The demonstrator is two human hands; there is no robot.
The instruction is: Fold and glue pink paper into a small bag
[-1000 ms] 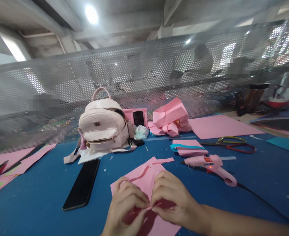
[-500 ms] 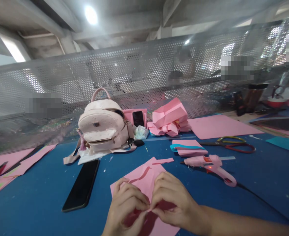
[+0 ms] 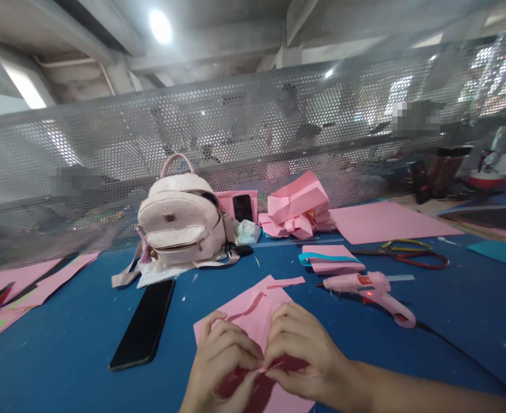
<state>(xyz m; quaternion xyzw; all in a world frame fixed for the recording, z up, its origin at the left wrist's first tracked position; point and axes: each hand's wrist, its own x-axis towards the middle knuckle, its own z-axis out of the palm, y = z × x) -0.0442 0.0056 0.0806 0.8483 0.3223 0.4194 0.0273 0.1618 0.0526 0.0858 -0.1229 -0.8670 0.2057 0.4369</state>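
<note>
My left hand (image 3: pixel 220 361) and my right hand (image 3: pixel 304 355) meet at the bottom middle of the head view, fingertips pinched together on a small pink paper strip (image 3: pixel 265 367). Both hands hover over a pink paper sheet (image 3: pixel 257 312) lying on the blue table (image 3: pixel 63 344). A curled pink strip (image 3: pixel 246 307) lies on the sheet just beyond my left fingers. A pink glue gun (image 3: pixel 371 287) lies to the right of the sheet, its black cord trailing off to the right.
A black phone (image 3: pixel 143 324) lies left of the sheet. Behind stand a pink backpack (image 3: pixel 179 221), crumpled pink paper (image 3: pixel 298 206), a folded pink stack (image 3: pixel 330 258), scissors (image 3: pixel 411 252) and a large pink sheet (image 3: pixel 385 221). A perforated metal screen (image 3: pixel 106 143) closes the far edge.
Both hands stay pinched on the small strip, with only slight finger shifts. Nothing on the table has moved.
</note>
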